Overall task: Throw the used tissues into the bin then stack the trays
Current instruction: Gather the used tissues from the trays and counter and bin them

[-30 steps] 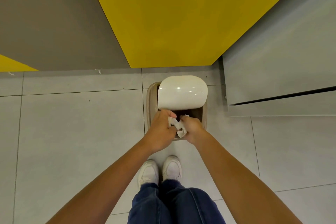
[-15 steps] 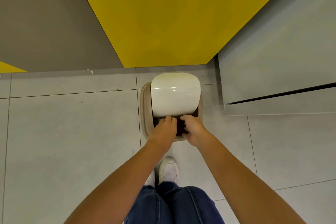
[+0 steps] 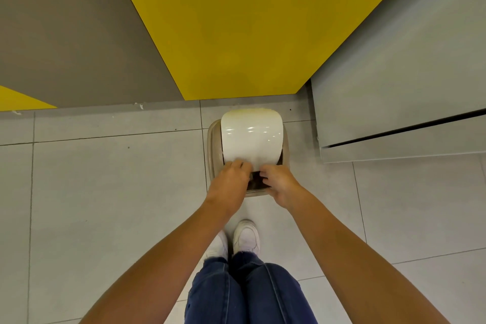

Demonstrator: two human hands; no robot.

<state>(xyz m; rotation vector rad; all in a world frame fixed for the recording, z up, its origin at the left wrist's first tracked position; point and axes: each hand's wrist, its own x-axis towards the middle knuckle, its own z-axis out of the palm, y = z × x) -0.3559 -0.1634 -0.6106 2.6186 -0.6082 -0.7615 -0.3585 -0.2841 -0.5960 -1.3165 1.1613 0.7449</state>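
Note:
A small beige bin [image 3: 213, 144] with a glossy white swing lid [image 3: 252, 134] stands on the floor against the wall, straight ahead of my feet. Both hands are at its dark front opening [image 3: 256, 179]. My left hand [image 3: 230, 179] rests with bent fingers against the lid's lower edge. My right hand [image 3: 278, 181] hovers over the opening's right side, fingers apart and pointing down. No tissue shows in either hand or in the opening. No trays are in view.
A yellow wall panel [image 3: 236, 21] rises behind the bin, with a grey panel [image 3: 65, 34] to its left. A grey cabinet [image 3: 394, 87] juts out close to the bin's right side. My white shoes [image 3: 247, 237] stand on pale floor tiles [image 3: 105, 192].
One second ago both hands held crumpled white tissues at the opening. The tissues have dropped out of sight into the bin, and the hands now sit at the opening with nothing in them.

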